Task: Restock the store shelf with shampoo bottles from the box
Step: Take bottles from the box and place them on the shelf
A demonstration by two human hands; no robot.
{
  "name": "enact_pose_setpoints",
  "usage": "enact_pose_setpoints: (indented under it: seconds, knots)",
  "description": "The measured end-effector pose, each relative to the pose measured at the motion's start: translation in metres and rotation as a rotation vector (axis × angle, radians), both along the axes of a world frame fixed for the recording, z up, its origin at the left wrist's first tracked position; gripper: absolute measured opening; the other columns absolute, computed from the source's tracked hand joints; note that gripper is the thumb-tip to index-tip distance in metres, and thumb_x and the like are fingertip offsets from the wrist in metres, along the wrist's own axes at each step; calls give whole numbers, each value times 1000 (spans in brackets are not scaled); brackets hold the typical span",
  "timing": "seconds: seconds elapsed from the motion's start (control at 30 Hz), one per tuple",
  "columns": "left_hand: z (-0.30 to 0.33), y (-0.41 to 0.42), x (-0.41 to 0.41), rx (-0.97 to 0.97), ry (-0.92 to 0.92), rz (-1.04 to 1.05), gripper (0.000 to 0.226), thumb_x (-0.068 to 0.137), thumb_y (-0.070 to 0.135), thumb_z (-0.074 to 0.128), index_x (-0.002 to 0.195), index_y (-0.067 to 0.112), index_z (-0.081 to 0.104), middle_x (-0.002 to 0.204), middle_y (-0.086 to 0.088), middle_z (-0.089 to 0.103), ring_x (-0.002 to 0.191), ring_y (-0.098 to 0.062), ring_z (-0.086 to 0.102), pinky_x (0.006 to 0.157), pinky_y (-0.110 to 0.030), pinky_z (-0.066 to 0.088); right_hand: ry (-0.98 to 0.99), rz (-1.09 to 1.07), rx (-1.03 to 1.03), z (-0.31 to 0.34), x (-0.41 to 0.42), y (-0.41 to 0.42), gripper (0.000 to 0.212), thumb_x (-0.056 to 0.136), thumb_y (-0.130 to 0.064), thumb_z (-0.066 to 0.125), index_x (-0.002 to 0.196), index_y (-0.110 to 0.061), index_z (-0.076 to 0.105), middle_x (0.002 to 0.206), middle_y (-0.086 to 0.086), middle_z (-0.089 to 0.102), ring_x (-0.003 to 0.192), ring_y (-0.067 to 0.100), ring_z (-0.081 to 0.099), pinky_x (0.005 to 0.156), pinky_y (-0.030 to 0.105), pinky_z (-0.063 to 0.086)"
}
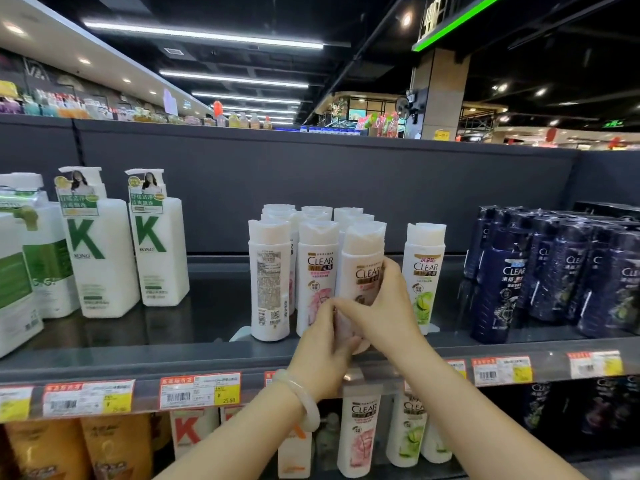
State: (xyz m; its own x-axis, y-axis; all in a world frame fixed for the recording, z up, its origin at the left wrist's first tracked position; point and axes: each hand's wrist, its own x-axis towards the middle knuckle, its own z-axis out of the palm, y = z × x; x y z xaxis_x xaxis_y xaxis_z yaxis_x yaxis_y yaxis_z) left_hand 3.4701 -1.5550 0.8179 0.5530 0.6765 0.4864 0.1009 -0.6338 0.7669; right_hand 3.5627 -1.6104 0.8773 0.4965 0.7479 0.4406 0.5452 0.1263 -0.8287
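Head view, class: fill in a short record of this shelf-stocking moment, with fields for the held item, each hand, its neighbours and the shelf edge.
held item: white CLEAR bottle, upright at the shelf front
left hand: grips its base
right hand: wraps its lower body
left neighbour: pink-flower CLEAR bottle
right neighbour: green-label CLEAR bottle
far left: white K pump bottles
far right: dark blue CLEAR bottles
shelf edge: price tags

To my left: 2 white pump bottles [100,251] marked with a green K, with green-and-white packs [24,265] beside them. To my right: dark navy bottles [554,271] in plastic wrap. Below me: red-and-yellow price tags [199,391] along the rail, amber bottles [79,448] beneath. Overhead: strip lights [204,34] and a green-lit sign edge [460,20]. On my wrist: a pale bangle [304,400].
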Motion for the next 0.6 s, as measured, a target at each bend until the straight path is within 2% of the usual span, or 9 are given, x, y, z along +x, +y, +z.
enact_pose_setpoints:
  seconds: [0.13, 0.2, 0.27, 0.37, 0.47, 0.6]
  knots:
    - [7, 4, -5, -55, 61, -61, 43, 88, 14, 58, 124, 24, 36, 123, 7, 55, 114, -5, 52, 97, -24, 42, 74, 57, -36, -3, 15, -3, 67, 67, -9, 80, 123, -18, 44, 118, -2, 57, 111, 16, 56, 96, 38, 49]
    - [8, 5, -6, -57, 69, -73, 43, 89, 16, 58, 124, 28, 36, 124, 10, 54, 115, -3, 51, 99, -24, 42, 78, 73, -52, -7, 19, -3, 65, 67, -8, 80, 122, -19, 47, 116, -2, 60, 107, 16, 59, 95, 40, 50]
    - [9, 4, -6, -37, 54, -71, 42, 88, 16, 58, 123, 31, 40, 122, 13, 56, 113, 0, 52, 97, -23, 44, 46, 60, -54, -12, 22, -3, 66, 66, -9, 80, 121, -21, 47, 114, -5, 60, 105, 12, 58, 92, 35, 50]
    - [8, 3, -5, -1, 39, -61, 41, 88, 16, 59, 124, 29, 46, 122, 8, 58, 112, -1, 54, 98, -27, 47, -12, 51, -54, -19, 22, -4, 67, 65, -11, 80, 120, -26, 44, 112, -8, 57, 104, 8, 54, 81, 19, 45]
    - [5, 4, -4, 38, 51, -2, 45, 86, 13, 58, 128, 23, 47, 116, -1, 53, 110, -14, 54, 98, -37, 47, -30, 44, -61, -23, 22, -5, 66, 64, -17, 80, 117, -28, 43, 113, -7, 56, 104, 8, 54, 78, 18, 44]
    - [7, 2, -2, 72, 36, 41, 49, 84, 10, 60, 130, 24, 47, 116, 1, 53, 112, -14, 52, 99, -34, 45, -55, 28, -48, -24, 21, -4, 64, 65, -18, 80, 116, -29, 42, 114, -7, 56, 105, 8, 54, 79, 18, 43]
